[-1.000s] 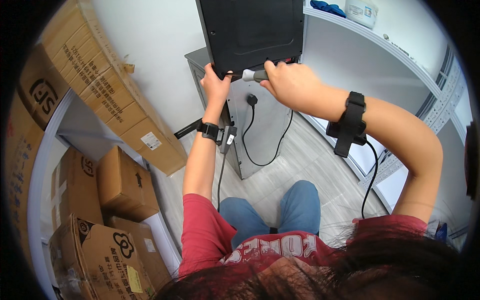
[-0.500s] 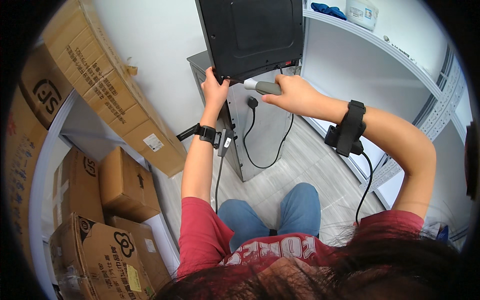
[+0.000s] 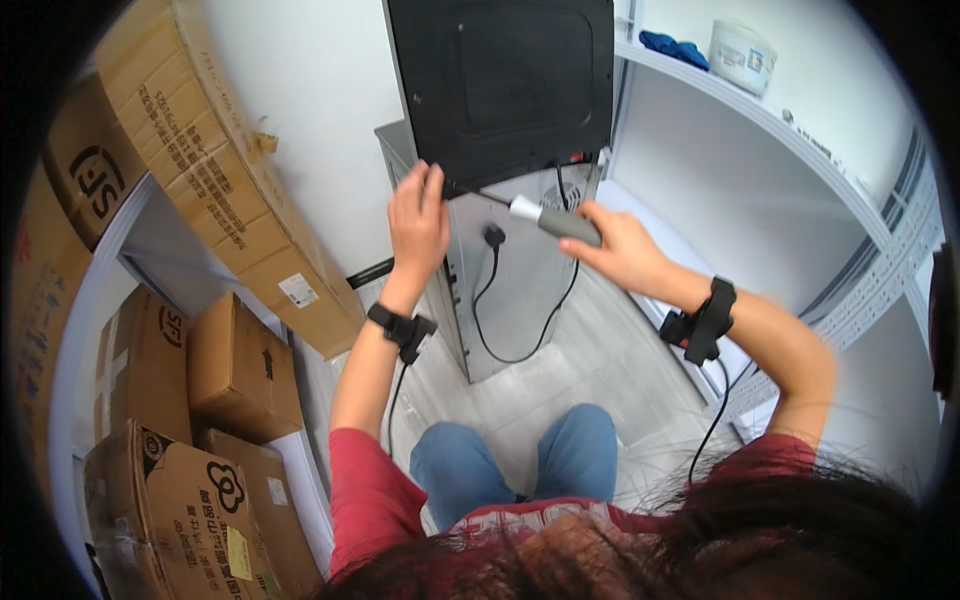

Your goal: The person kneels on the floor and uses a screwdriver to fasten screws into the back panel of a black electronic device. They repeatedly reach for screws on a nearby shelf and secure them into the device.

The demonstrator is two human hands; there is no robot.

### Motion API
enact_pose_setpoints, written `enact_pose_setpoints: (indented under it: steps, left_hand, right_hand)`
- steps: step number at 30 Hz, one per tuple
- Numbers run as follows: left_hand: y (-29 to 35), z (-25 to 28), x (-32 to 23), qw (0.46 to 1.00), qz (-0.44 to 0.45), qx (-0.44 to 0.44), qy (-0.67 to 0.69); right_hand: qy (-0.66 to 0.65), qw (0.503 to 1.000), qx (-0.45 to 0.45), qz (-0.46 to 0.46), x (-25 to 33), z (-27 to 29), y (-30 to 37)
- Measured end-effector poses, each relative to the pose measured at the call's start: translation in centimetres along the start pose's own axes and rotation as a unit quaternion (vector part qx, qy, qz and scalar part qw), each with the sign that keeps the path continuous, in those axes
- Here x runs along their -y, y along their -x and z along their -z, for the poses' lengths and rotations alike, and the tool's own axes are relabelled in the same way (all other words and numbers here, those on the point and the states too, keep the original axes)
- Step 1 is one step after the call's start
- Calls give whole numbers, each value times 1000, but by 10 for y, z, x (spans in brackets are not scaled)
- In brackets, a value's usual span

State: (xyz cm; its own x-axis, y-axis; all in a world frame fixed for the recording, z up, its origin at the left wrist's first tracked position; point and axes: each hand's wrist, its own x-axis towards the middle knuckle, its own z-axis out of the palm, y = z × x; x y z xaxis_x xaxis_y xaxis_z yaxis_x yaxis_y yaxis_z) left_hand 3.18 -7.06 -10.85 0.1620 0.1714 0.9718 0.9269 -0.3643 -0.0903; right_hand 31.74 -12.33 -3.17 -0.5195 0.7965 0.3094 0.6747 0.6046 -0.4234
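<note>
My right hand is closed round the grey handle of a screwdriver. Its dark shaft points left, toward the lower left corner of a black boxy appliance with a recessed panel. At that corner is my left hand, its fingers stretched upward and their tips at the edge; whether they touch it is hard to tell. The appliance rests on a grey metal cabinet. A black plug with a looping cord lies against the cabinet's face.
Tall cardboard boxes lean at the left, beside a shelf holding more cartons. At the right runs a white shelf rack bearing a blue cloth and a white tub. My knees are just below the cabinet.
My right hand has drawn down and right with the screwdriver, its shaft now more exposed. My left hand's fingers have straightened from a bent grip at the corner. The view has shifted slightly.
</note>
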Motion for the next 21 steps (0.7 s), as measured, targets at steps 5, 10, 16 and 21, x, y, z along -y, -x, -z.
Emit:
enact_pose_setpoints:
  steps: [5, 10, 16, 21]
  left_hand:
    - [-27, 28, 6, 982, -108, 126, 94]
    - [-110, 47, -3, 956, -165, 194, 144]
    - [-231, 20, -44, 940, -162, 209, 215]
    - [-332, 15, -86, 924, -121, 251, 262]
  right_hand:
    - [-96, 991, 54, 73, -59, 23, -15]
    - [-114, 982, 143, 37, -41, 98, -25]
    - [-133, 973, 165, -94, -32, 213, -34]
    - [-152, 971, 131, -127, -15, 295, -7]
